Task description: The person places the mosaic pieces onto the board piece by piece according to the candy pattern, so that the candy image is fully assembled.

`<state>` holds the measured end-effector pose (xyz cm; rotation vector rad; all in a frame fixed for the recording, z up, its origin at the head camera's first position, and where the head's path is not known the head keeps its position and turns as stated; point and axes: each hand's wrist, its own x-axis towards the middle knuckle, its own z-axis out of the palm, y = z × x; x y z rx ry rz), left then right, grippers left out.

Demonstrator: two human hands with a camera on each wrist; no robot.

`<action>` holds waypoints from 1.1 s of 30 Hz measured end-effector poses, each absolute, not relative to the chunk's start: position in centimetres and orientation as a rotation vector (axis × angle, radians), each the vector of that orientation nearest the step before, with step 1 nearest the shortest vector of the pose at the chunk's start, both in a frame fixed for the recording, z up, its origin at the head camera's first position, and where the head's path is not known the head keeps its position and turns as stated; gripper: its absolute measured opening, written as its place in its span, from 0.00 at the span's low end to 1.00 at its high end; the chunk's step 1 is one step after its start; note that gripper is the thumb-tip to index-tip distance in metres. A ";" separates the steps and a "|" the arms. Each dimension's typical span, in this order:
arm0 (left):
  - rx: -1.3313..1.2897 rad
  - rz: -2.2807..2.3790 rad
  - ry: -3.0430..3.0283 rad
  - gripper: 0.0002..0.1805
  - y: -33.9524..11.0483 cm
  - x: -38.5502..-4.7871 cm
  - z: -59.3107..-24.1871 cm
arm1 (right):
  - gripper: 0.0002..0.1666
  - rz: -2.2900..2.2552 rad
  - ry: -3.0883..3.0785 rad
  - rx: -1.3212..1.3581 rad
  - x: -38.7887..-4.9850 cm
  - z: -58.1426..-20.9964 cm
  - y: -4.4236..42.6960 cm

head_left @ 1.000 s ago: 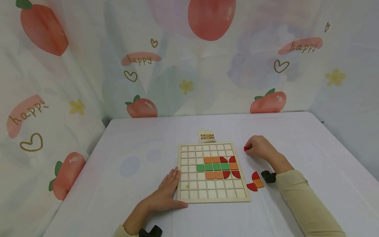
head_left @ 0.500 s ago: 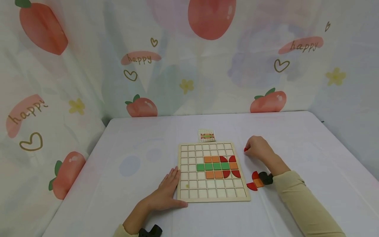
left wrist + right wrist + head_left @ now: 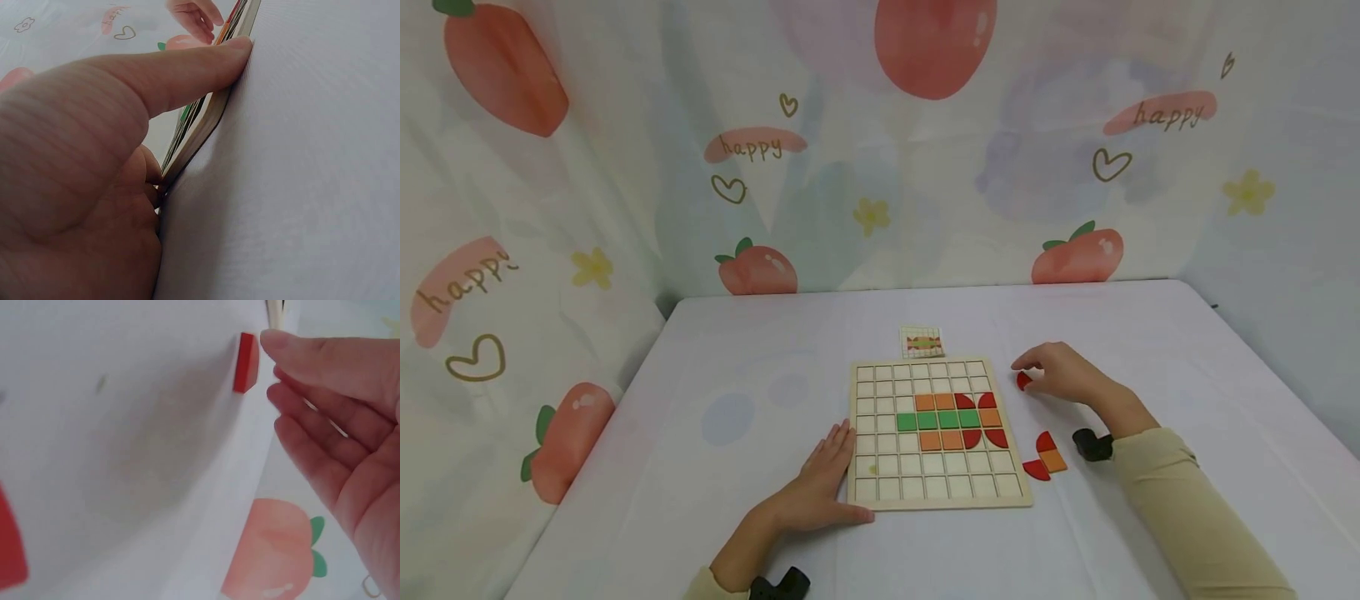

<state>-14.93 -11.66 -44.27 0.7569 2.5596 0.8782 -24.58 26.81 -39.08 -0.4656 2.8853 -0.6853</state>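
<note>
My left hand (image 3: 820, 492) rests against the near left corner of a wooden grid board (image 3: 887, 504). Its thumb lies along the front edge and its straight fingers touch the left side, as the left wrist view also shows. Orange and green square tiles and red quarter-round tiles fill part of the grid, right of the middle. Beyond the board's right side, a single red quarter-round tile (image 3: 1022, 381) lies on the table. My right hand (image 3: 1063, 372) hovers over it with fingers parted. In the right wrist view, the thumb is close beside that red tile (image 3: 245, 362), not gripping it.
A small pattern card (image 3: 922, 342) lies behind the board. Right of the board, an orange square tile (image 3: 1054, 460) sits among two red quarter-round tiles (image 3: 1037, 471). A white cloth covers the table, and a printed curtain (image 3: 835, 167) hangs behind and at the sides.
Earlier, the right thumb and fingers pinched the red quarter-round tile. Now they have parted and the tile is released on the table. The left hand and board hold still.
</note>
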 end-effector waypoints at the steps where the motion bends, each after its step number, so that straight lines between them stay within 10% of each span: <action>1: 0.757 0.877 2.559 0.61 -11.7 -14.9 -44.2 | 0.18 -0.703 2.873 -0.494 -24.6 -39.2 27.0; 33: 0.782 0.865 2.576 0.61 -11.8 -15.0 -44.2 | 0.14 -0.682 2.863 -0.600 -25.3 -40.2 28.2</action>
